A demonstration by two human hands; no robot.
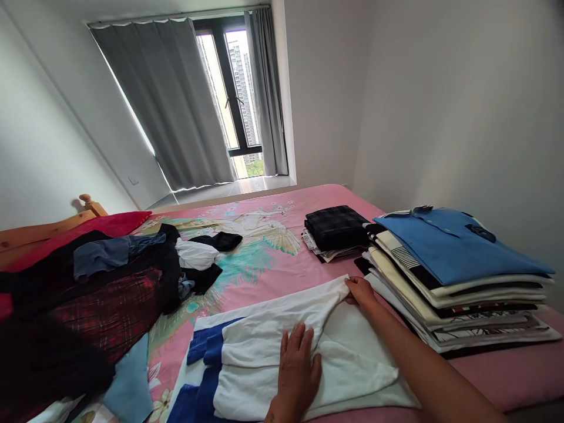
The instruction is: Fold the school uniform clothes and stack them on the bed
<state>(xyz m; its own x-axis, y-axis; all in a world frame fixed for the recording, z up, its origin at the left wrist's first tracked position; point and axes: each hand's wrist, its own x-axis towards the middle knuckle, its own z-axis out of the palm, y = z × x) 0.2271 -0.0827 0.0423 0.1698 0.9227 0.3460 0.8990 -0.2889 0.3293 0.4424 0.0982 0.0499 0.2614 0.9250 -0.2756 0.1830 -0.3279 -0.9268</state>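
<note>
A white shirt with blue bands (255,346) lies partly folded on the bed in front of me, its blue parts toward the left. My left hand (299,361) rests flat on the middle of the cloth, fingers slightly apart. At the far right corner, my right hand (359,291) pinches the edge of the same shirt between thumb and fingers. Close beyond my right forearm stands a tall stack of folded clothes (418,305), topped by a blue polo shirt (445,244).
A smaller folded pile with a black checked garment (337,226) on top sits behind the shirt. Loose dark clothes (110,294) are heaped on the left. The pink bedspread (291,276) lies under everything. Beyond the bed are a window (235,88) and grey curtains (171,100).
</note>
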